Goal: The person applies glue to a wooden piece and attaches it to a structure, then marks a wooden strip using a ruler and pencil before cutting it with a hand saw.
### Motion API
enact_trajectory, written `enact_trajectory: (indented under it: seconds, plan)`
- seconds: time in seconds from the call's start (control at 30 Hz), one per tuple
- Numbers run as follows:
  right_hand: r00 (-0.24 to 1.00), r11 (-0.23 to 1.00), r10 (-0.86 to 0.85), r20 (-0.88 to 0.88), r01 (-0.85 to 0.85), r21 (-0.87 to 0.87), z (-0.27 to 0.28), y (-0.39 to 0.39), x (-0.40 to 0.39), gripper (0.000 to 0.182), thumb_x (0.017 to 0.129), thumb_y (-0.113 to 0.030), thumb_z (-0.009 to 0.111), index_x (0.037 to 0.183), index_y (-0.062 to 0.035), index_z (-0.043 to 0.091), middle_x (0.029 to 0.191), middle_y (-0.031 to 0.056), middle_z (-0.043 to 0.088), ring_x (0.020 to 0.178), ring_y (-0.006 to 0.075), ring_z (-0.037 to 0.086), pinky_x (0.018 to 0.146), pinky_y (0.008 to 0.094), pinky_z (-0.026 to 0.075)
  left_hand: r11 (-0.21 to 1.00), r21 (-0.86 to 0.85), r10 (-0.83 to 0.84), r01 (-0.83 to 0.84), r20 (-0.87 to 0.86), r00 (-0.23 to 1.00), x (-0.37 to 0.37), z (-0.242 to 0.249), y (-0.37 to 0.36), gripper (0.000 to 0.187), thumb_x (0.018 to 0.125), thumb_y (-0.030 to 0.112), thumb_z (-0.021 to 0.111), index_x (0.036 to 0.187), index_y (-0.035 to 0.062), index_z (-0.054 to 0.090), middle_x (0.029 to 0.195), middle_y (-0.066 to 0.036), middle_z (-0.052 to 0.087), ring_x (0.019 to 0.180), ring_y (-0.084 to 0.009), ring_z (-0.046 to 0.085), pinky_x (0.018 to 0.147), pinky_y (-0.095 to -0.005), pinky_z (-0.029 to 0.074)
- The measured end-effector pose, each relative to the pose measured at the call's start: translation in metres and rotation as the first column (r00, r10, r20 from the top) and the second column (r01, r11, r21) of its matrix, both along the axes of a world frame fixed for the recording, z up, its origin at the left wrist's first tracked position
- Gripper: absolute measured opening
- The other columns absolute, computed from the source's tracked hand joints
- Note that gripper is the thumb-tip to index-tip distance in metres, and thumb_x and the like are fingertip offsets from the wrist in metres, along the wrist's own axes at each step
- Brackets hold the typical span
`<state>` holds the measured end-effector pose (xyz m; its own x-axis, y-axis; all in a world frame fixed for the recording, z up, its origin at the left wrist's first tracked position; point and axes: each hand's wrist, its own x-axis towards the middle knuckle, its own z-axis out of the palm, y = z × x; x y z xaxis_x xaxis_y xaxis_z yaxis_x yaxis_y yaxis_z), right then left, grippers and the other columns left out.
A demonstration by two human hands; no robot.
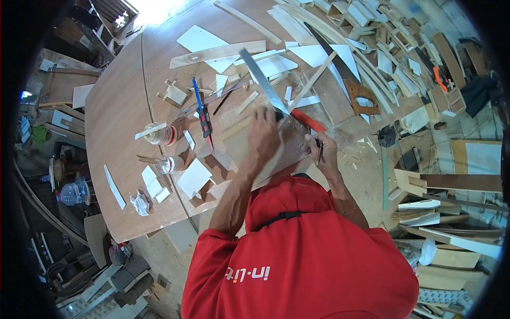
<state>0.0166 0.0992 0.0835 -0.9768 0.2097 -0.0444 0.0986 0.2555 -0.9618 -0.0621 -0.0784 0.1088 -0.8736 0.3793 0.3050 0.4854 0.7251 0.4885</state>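
Observation:
My left hand point(264, 133), its fingers curled and slightly blurred, grips the dark base of a try square; the long metal blade point(263, 82) points up and away over the table. A thin wooden strip point(314, 80) crosses near the blade's lower end, beside my fingers. My right hand point(325, 154) is closed in a pinch on a thin dark pencil point(319, 151), close to the table's front edge. Between the two hands lies a red handle point(308, 121); whatever it belongs to is partly hidden.
White offcuts and wooden strips point(241, 21) cover the far table point(114, 111). A utility knife point(204, 119), a wooden-handled saw point(361, 98), a glue jar point(162, 134) and a jar with sticks point(169, 164) lie around. Scrap wood point(393, 53) piles up on the right.

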Motion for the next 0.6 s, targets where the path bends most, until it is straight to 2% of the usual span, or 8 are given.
enact_trajectory:
  seconds: [0.13, 0.2, 0.23, 0.3, 0.33, 0.4, 0.53, 0.6]
  plan:
    - [0.995, 0.984, -0.101, -0.018, 0.103, 0.148, -0.004, 0.005, 0.010, 0.035, 0.095, -0.026, 0.051, 0.071, -0.0004, 0.057, 0.057, 0.0073, 0.059, 0.052, 0.0144, 0.054, 0.052, 0.0315, 0.044, 0.990, 0.050, -0.135, 0.132, 0.062, 0.989, 0.047, 0.009, 0.022, 0.035, 0.072, 0.004, 0.061, 0.103, -0.0062, 0.048, 0.102, -0.022, 0.049, 0.098, -0.0395, 0.047, 0.088, -0.0452, 0.039]
    - [0.988, 0.919, -0.148, -0.049, 0.156, 0.362, -0.012, 0.010, 0.018, 0.038, 0.095, -0.027, 0.047, 0.067, -0.0014, 0.054, 0.055, 0.0083, 0.056, 0.051, 0.0157, 0.052, 0.052, 0.0345, 0.042, 0.982, 0.056, -0.181, 0.178, 0.059, 0.982, 0.058, 0.005, 0.027, 0.038, 0.071, 0.005, 0.062, 0.105, -0.0067, 0.048, 0.103, -0.022, 0.049, 0.099, -0.0393, 0.047, 0.089, -0.0457, 0.039]
    - [0.986, 0.915, -0.157, -0.048, 0.164, 0.368, -0.013, 0.012, 0.025, 0.038, 0.095, -0.027, 0.047, 0.067, -0.0014, 0.054, 0.055, 0.0083, 0.056, 0.051, 0.0157, 0.052, 0.052, 0.0345, 0.042, 0.975, 0.057, -0.219, 0.216, 0.058, 0.974, 0.063, 0.004, 0.027, 0.040, 0.071, 0.006, 0.062, 0.107, -0.0072, 0.048, 0.103, -0.022, 0.048, 0.100, -0.0390, 0.047, 0.089, -0.0462, 0.039]
    - [0.979, 0.969, -0.198, 0.037, 0.190, 0.156, -0.014, 0.013, 0.038, 0.035, 0.097, -0.025, 0.044, 0.073, -0.0010, 0.054, 0.064, 0.0094, 0.062, 0.056, 0.0159, 0.058, 0.055, 0.0316, 0.047, 0.968, 0.028, -0.250, 0.248, 0.094, 0.964, 0.069, -0.002, 0.029, 0.041, 0.072, 0.008, 0.062, 0.107, -0.0073, 0.048, 0.104, -0.021, 0.048, 0.101, -0.0386, 0.046, 0.090, -0.0466, 0.038]
    - [0.977, 0.967, -0.208, 0.039, 0.199, 0.161, -0.014, 0.010, 0.043, 0.035, 0.097, -0.025, 0.044, 0.073, -0.0010, 0.054, 0.064, 0.0094, 0.062, 0.056, 0.0159, 0.058, 0.055, 0.0316, 0.047, 0.968, 0.031, -0.251, 0.249, 0.047, 0.967, 0.072, -0.012, 0.030, 0.039, 0.076, 0.015, 0.064, 0.105, -0.0079, 0.050, 0.099, -0.020, 0.048, 0.097, -0.0368, 0.047, 0.085, -0.0445, 0.039]
    - [0.948, 0.918, -0.289, 0.132, 0.313, -0.242, -0.016, 0.002, 0.052, 0.030, 0.098, -0.024, 0.043, 0.088, 0.0003, 0.058, 0.076, 0.0091, 0.065, 0.068, 0.0165, 0.064, 0.062, 0.0286, 0.052, 0.966, 0.038, -0.258, 0.257, 0.005, 0.966, 0.075, -0.019, 0.032, 0.040, 0.080, 0.023, 0.065, 0.102, -0.0085, 0.051, 0.094, -0.019, 0.049, 0.092, -0.0351, 0.047, 0.081, -0.0424, 0.040]
    - [0.937, 0.918, -0.349, -0.024, 0.337, -0.210, -0.011, -0.009, 0.064, 0.026, 0.098, -0.021, 0.045, 0.105, 0.0012, 0.057, 0.083, 0.0082, 0.066, 0.081, 0.0183, 0.067, 0.067, 0.0271, 0.054, 0.962, 0.018, -0.273, 0.272, 0.023, 0.962, 0.082, -0.021, 0.036, 0.038, 0.082, 0.021, 0.063, 0.103, -0.0086, 0.051, 0.097, -0.020, 0.047, 0.092, -0.0350, 0.047, 0.080, -0.0423, 0.041]
    - [0.908, 0.766, -0.355, 0.221, 0.419, -0.488, 0.000, -0.009, 0.066, 0.024, 0.096, -0.020, 0.051, 0.103, 0.0013, 0.061, 0.080, 0.0063, 0.065, 0.080, 0.0138, 0.064, 0.065, 0.0263, 0.053, 0.959, 0.010, -0.284, 0.284, 0.021, 0.959, 0.082, -0.027, 0.037, 0.038, 0.082, 0.021, 0.063, 0.104, -0.0086, 0.050, 0.098, -0.020, 0.047, 0.093, -0.0349, 0.047, 0.080, -0.0422, 0.041]
